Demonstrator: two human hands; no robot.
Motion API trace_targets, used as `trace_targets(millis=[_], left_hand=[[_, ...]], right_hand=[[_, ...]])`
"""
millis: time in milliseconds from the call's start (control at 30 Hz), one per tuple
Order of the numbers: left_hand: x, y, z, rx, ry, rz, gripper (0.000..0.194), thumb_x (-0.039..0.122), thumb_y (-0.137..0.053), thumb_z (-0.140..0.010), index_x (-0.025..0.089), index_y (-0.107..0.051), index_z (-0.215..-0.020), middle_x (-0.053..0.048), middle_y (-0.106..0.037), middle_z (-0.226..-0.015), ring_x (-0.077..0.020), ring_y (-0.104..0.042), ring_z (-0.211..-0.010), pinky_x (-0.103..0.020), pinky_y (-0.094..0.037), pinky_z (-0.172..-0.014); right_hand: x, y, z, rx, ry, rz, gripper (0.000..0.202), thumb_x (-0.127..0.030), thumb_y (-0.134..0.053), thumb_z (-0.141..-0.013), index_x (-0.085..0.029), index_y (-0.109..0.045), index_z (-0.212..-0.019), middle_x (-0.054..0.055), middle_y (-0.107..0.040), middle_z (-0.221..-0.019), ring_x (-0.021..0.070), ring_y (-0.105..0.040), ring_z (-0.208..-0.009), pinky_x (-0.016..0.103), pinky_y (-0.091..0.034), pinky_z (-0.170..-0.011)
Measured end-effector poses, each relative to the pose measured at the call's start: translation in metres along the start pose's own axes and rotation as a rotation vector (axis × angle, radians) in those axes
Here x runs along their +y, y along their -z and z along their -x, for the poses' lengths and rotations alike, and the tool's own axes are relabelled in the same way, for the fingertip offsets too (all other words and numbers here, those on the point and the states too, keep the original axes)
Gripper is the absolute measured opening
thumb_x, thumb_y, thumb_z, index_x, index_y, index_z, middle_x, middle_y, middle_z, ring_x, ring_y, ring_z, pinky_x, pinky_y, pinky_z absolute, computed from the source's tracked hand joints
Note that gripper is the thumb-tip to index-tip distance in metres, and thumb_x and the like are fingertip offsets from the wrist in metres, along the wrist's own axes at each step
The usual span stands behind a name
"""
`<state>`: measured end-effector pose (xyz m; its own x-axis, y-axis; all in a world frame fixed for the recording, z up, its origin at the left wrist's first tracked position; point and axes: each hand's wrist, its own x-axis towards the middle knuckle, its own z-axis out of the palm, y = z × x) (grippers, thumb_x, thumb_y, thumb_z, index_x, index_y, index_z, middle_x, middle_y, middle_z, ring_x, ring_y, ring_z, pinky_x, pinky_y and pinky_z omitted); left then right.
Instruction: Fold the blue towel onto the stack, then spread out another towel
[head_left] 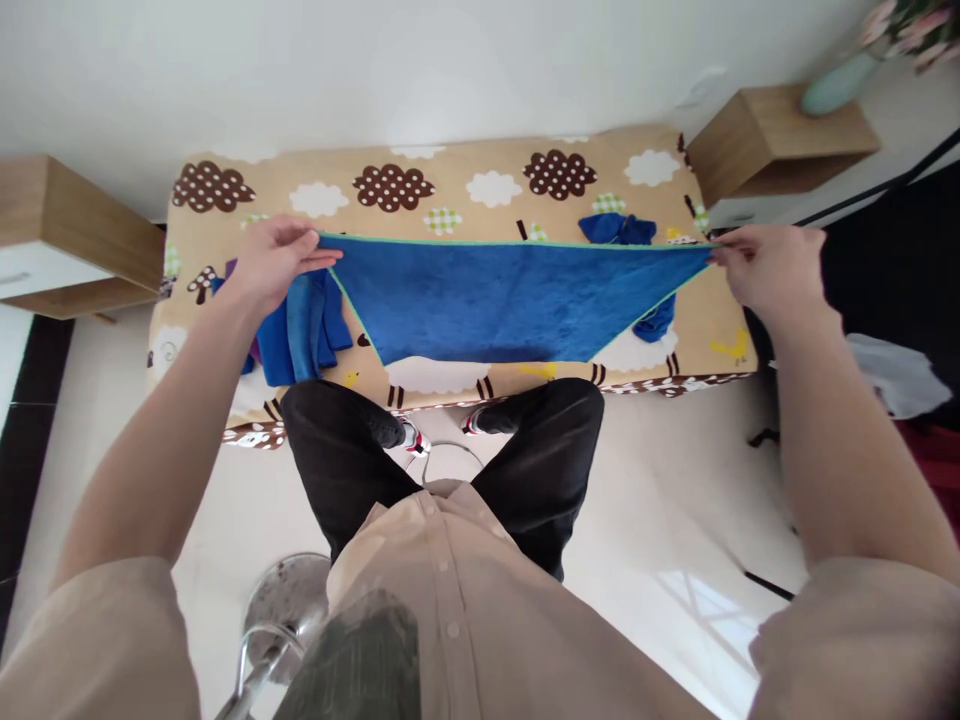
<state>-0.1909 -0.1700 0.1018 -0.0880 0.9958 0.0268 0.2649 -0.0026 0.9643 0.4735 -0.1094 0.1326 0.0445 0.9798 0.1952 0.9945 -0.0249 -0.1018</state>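
A blue towel (pixel 495 300) with a light green edge is stretched wide above the bed. My left hand (pixel 281 255) pinches its upper left corner. At the upper right corner, my right hand (pixel 769 265) has its fingers closed on the cloth. The top edge is pulled almost straight between them, and the lower part hangs towards my knees. Several other blue cloths (pixel 300 325) lie on the bed below my left hand, with a bit of purple among them. Behind the towel's right end are a crumpled blue cloth (pixel 616 229) and another rumpled blue piece (pixel 655 320).
The low bed (pixel 465 215) has a tan sheet with clouds and sheep. Wooden nightstands stand at left (pixel 90 225) and right (pixel 780 140), the right one bearing a vase (pixel 836 85) with flowers. A metal stool base (pixel 289 610) is on the floor behind me.
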Motion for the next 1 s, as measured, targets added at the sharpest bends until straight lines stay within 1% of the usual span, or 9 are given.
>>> trace_targets(millis=[67,167,267,367,467,600,800,900,1000], left_hand=[[-0.018,-0.001,-0.027,0.016,-0.062,-0.021,0.038,0.039,-0.067,-0.098,0.008,-0.054,-0.114,-0.008,-0.071,-0.103,-0.0133,-0.075,-0.093,-0.036,-0.063,-0.091],[-0.033,0.0,-0.066,0.078,-0.136,-0.119,0.037,0.035,-0.055,-0.104,0.001,-0.05,-0.12,-0.014,-0.069,-0.114,-0.0129,-0.075,-0.098,-0.035,-0.061,-0.094],[-0.032,0.006,-0.09,0.156,-0.225,-0.223,0.041,0.031,-0.042,-0.107,-0.006,-0.045,-0.125,-0.017,-0.065,-0.121,-0.0177,-0.073,-0.106,-0.041,-0.057,-0.096],[-0.023,0.012,-0.092,0.206,-0.42,-0.337,0.047,0.034,-0.031,-0.108,-0.009,-0.042,-0.126,-0.016,-0.063,-0.125,-0.0245,-0.068,-0.117,-0.049,-0.053,-0.097],[-0.019,0.013,-0.077,0.252,-0.562,-0.4,0.051,0.039,-0.034,-0.108,-0.009,-0.045,-0.124,-0.015,-0.064,-0.123,-0.0257,-0.064,-0.122,-0.051,-0.05,-0.1],[-0.042,-0.001,-0.045,0.268,-0.501,-0.387,0.049,0.041,-0.043,-0.108,-0.007,-0.052,-0.117,-0.014,-0.065,-0.12,-0.0218,-0.064,-0.12,-0.047,-0.053,-0.102],[-0.123,-0.039,0.012,0.254,-0.208,-0.41,0.029,0.028,-0.048,-0.105,0.003,-0.062,-0.111,-0.015,-0.071,-0.117,-0.0174,-0.068,-0.106,-0.038,-0.057,-0.097],[-0.167,-0.055,0.045,0.211,-0.038,-0.483,0.022,0.027,-0.051,-0.098,0.014,-0.067,-0.104,-0.009,-0.075,-0.112,-0.018,-0.07,-0.1,-0.035,-0.057,-0.095],[-0.203,-0.07,0.074,0.104,0.093,-0.557,0.024,0.027,-0.048,-0.093,0.018,-0.069,-0.101,-0.007,-0.077,-0.11,-0.0206,-0.071,-0.101,-0.036,-0.056,-0.097]], right_hand=[[-0.013,-0.014,-0.02,-0.019,-0.018,0.006,0.016,-0.016,-0.062,-0.1,-0.016,-0.077,-0.106,0.014,-0.078,-0.106,0.0232,-0.07,-0.11,0.044,-0.034,-0.107],[-0.035,-0.031,-0.047,0.042,-0.03,-0.058,0.022,-0.012,-0.056,-0.1,-0.012,-0.076,-0.111,0.015,-0.077,-0.112,0.022,-0.07,-0.111,0.041,-0.036,-0.109],[-0.052,-0.042,-0.066,0.148,-0.004,-0.159,0.026,-0.012,-0.052,-0.102,-0.009,-0.073,-0.117,0.016,-0.075,-0.119,0.0196,-0.07,-0.11,0.037,-0.04,-0.108],[-0.057,-0.048,-0.074,0.26,0.076,-0.269,0.029,-0.012,-0.048,-0.103,-0.009,-0.07,-0.122,0.016,-0.072,-0.127,0.018,-0.068,-0.117,0.033,-0.044,-0.105],[-0.052,-0.056,-0.069,0.356,0.141,-0.318,0.03,-0.014,-0.045,-0.105,-0.011,-0.069,-0.123,0.015,-0.07,-0.132,0.0187,-0.064,-0.126,0.036,-0.043,-0.111],[-0.04,-0.086,-0.046,0.365,0.186,-0.341,0.029,-0.018,-0.045,-0.107,-0.012,-0.071,-0.118,0.016,-0.071,-0.129,0.0187,-0.063,-0.125,0.037,-0.042,-0.113],[-0.019,-0.167,0.005,0.182,0.175,-0.393,0.03,-0.023,-0.047,-0.104,-0.013,-0.074,-0.113,0.016,-0.073,-0.125,0.0229,-0.065,-0.12,0.041,-0.048,-0.11],[-0.009,-0.214,0.034,0.012,0.107,-0.368,0.029,-0.023,-0.05,-0.101,-0.016,-0.075,-0.111,0.015,-0.074,-0.121,0.0271,-0.067,-0.116,0.046,-0.05,-0.108],[0.0,-0.257,0.064,-0.196,0.065,-0.304,0.03,-0.02,-0.051,-0.098,-0.015,-0.077,-0.112,0.016,-0.075,-0.119,0.0288,-0.068,-0.115,0.047,-0.05,-0.109]])
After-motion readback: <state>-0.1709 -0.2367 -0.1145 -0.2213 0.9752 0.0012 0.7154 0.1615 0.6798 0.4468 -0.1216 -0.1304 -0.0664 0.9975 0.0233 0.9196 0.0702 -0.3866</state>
